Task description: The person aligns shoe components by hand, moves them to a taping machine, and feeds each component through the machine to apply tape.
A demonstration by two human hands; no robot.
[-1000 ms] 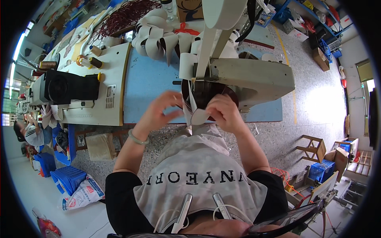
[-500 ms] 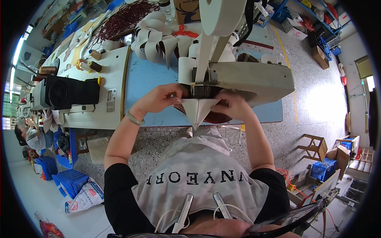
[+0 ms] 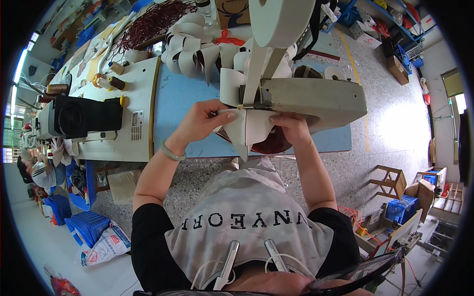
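Observation:
My left hand (image 3: 203,121) pinches the left part of a white, folded, sheet-like piece (image 3: 258,123) between thumb and fingers. Its right edge sits in the grip of my right hand (image 3: 295,129), also closed. The piece lies against the front of a grey-beige machine (image 3: 316,93), just below its working head, and a pointed flap hangs down toward me. Above the head, a white tape (image 3: 255,71) runs down from a large white reel (image 3: 276,22). A dark red rounded thing (image 3: 276,143) shows under the piece. My left fingertips are partly hidden behind the piece.
Curled white strips (image 3: 190,47) pile up on the blue tabletop (image 3: 173,98) behind the machine. On the left stands a sewing machine (image 3: 86,116) with thread spools (image 3: 117,83). Blue baskets (image 3: 88,227) and a wooden stool (image 3: 390,181) stand on the floor. Another person sits far left.
Both hands have shifted on the white piece. My left thumb now lies on its front, and the piece is spread wider and higher against the machine head.

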